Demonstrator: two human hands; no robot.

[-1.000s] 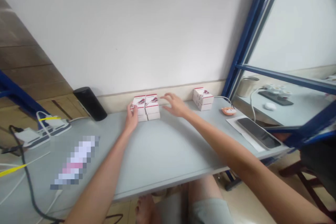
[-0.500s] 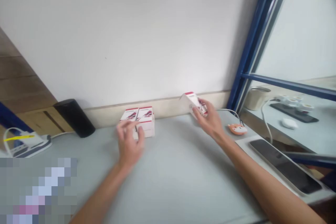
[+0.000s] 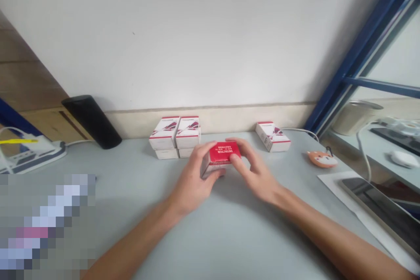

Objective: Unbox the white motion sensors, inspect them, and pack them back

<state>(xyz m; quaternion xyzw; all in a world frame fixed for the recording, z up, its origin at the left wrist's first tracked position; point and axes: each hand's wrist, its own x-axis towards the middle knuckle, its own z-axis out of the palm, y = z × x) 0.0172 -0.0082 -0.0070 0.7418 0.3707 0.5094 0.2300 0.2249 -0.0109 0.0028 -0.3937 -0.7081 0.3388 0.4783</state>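
The hands partly cover the sides of the red-topped box, its smaller print too blurred to read. Far left of this box, coarse blocks mask an object; far right, the picture's edge cuts off the phone.

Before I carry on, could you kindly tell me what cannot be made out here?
All in the head view:
- Held box: underside, hidden by its own body and the left hand.
- Phone: one end, cut off by the right edge.
- Power strip: cut off by the left edge.
- Lower-left item: pixelated.
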